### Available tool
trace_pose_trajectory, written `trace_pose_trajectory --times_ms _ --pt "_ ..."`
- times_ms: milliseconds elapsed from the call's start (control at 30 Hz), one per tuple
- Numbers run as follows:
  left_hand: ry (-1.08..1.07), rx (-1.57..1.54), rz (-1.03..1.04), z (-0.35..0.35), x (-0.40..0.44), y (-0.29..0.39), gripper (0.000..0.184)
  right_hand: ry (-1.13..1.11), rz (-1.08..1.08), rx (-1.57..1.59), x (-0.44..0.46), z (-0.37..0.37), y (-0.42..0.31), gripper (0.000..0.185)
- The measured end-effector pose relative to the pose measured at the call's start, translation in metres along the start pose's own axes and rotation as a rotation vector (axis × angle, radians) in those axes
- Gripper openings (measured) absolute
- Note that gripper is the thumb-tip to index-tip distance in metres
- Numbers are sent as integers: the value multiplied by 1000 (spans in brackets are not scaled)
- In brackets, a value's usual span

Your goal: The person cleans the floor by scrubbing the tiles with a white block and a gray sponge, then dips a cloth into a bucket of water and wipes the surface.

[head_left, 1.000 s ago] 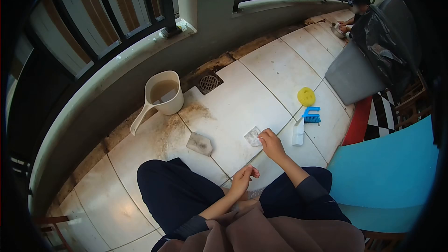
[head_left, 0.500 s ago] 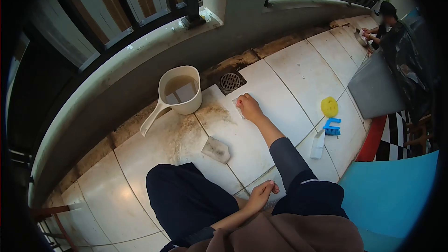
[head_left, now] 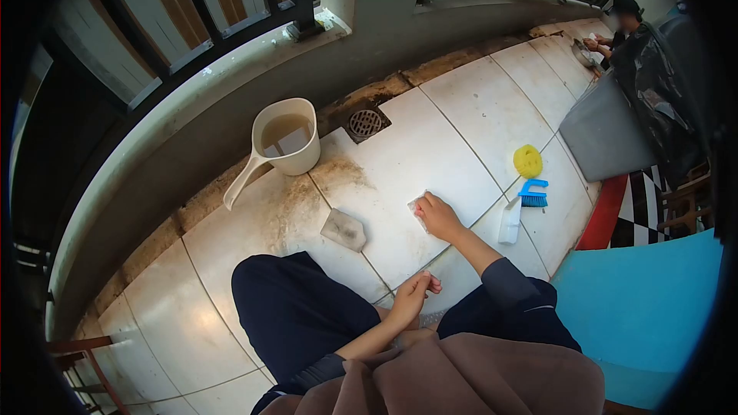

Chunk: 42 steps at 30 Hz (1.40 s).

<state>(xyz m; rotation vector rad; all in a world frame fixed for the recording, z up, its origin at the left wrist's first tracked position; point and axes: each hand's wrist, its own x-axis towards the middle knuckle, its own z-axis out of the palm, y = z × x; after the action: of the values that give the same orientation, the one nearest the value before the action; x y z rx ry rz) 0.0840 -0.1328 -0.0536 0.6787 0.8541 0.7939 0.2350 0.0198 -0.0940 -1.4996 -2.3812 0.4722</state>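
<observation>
My right hand [head_left: 439,219] is closed around a small whitish pad [head_left: 417,205], perhaps a sponge or cloth, pressed on the white floor tiles [head_left: 453,134]. Fingers curled, my left hand [head_left: 413,296] hovers in front of my lap with nothing visible in it. Between my left knee and the drain lies a flat, grey-stained white piece with a pointed end [head_left: 344,230]. A cream water dipper [head_left: 296,160] holding murky water stands by the wall. Brown grime [head_left: 307,196] marks the tiles beside it.
A round drain grate [head_left: 365,123] is set beside the low wall. To the right lie a yellow sponge [head_left: 527,161], a blue brush [head_left: 533,193] and a white bottle-like object [head_left: 510,220]. A grey bin [head_left: 603,130] stands farther right; another person [head_left: 615,42] crouches behind it.
My right hand has slid the pad back toward me over the tile, away from the drain. My left hand stays curled near my lap. The view has shifted slightly.
</observation>
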Motion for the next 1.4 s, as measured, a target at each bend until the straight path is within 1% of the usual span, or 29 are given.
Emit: trace_pose_trajectory --times_ms 100,200,267,300,433,600,700,767,800,900,933,1033,1067,1167,1267,1333,1400 --pt "-4 37 -6 -1 -3 -2 36 -69 6 -34 -74 -12 4 12" --pt "-10 54 -18 -1 -3 -3 36 -56 0 -74 -99 -17 0 11" --pt "-23 60 -21 -1 -3 -5 36 -5 -70 -111 -98 -12 3 11" --pt "-31 54 -24 0 -2 -4 36 18 -107 -130 -93 -8 4 11" --pt "-58 29 -35 6 -5 -2 36 31 -119 -160 -60 2 -9 10" --pt "-55 16 -32 8 -6 4 36 47 -174 -171 23 18 -23 10" --pt "-70 12 -25 7 -6 3 37 57 -125 -155 85 34 -28 10" --pt "-75 0 -29 5 -6 1 37 116 -122 -121 123 47 -31 11" --pt "-57 -50 -33 6 -7 4 35 146 -119 -104 141 52 -32 11" --pt "-14 -35 -12 7 -9 11 36 210 -80 7 179 63 -32 12" --pt "2 -20 -42 8 -10 10 36 231 -73 40 190 65 -31 12" --pt "-19 34 -103 6 -8 4 36 200 -44 13 205 64 -29 13" --pt "-16 28 -84 5 -8 3 36 227 -34 44 207 62 -31 14" --pt "-22 13 -46 6 -6 8 36 177 116 187 202 50 -38 19" --pt "-13 -34 -49 5 -8 17 36 151 235 245 184 48 -36 23" --pt "-4 -115 -42 5 -7 11 36 177 239 244 160 47 -33 23" --pt "-9 -125 -37 8 -8 13 36 212 246 244 140 45 -34 24"
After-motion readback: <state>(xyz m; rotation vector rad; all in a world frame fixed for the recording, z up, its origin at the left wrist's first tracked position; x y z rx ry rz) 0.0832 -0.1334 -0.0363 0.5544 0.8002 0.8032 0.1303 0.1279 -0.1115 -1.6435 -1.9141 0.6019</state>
